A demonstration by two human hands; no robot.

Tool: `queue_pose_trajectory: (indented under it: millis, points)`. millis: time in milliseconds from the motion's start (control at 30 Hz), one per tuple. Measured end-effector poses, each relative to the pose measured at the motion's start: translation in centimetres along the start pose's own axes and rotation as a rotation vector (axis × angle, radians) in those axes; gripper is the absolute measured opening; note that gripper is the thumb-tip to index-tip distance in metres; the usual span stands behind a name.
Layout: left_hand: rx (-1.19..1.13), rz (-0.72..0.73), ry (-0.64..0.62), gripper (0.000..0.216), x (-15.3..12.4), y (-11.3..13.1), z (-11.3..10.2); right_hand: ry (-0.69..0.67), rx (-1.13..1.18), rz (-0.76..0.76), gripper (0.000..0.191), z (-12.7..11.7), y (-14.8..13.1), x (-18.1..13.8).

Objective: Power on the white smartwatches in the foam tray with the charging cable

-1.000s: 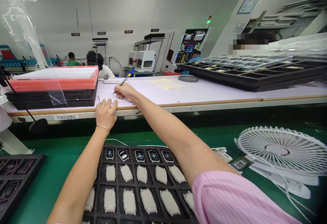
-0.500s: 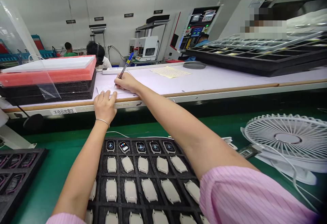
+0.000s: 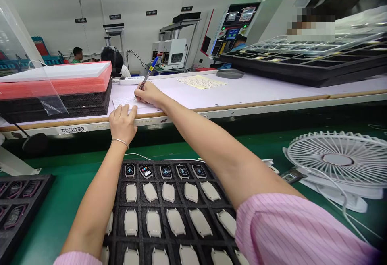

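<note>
My right hand (image 3: 148, 94) is closed round a pen (image 3: 148, 73) with a blue cap end, its tip down on a small sheet of paper (image 3: 120, 101) that bears handwriting. My left hand (image 3: 123, 121) lies on the near edge of that paper, fingers stretched and a little spread, holding nothing. Both hands are at the raised shelf (image 3: 193, 96). Beneath my forearms sits a black foam tray (image 3: 142, 204) of smartwatches. In its back row several watch faces (image 3: 165, 171) are lit; the nearer rows hold pale watch bodies (image 3: 154, 223) with screens not showing.
Black and pink foam sheets (image 3: 93, 77) are stacked at the shelf's left. A yellowish label sheet (image 3: 201, 82) and a dark round disc (image 3: 230, 73) lie farther right, before stacked black trays (image 3: 305, 69). A white fan (image 3: 337, 158) stands at right; another tray (image 3: 36, 200) sits left. People are in the background.
The view has shifted slightly, so the scene sits a little higher and further left. My hands keep nearly the same pose on the pen and paper. The signal light at the back now shines green.
</note>
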State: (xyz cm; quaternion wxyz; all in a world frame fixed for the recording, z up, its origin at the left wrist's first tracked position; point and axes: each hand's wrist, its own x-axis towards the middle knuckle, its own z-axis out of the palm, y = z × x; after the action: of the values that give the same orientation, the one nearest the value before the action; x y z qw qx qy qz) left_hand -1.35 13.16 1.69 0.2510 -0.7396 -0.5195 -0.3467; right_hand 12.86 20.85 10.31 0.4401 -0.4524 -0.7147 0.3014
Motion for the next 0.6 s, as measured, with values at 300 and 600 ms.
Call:
queue_pose_trajectory:
  millis: [300, 600]
  points:
    - [-0.005, -0.002, 0.001, 0.057, 0.0, 0.01, -0.01, 0.035, 0.009, 0.028, 0.025, -0.37, -0.04, 0.08]
    - [-0.02, -0.004, 0.007, 0.058, -0.07, 0.02, 0.05, 0.005, -0.069, -0.031, 0.025, -0.39, 0.12, -0.13]
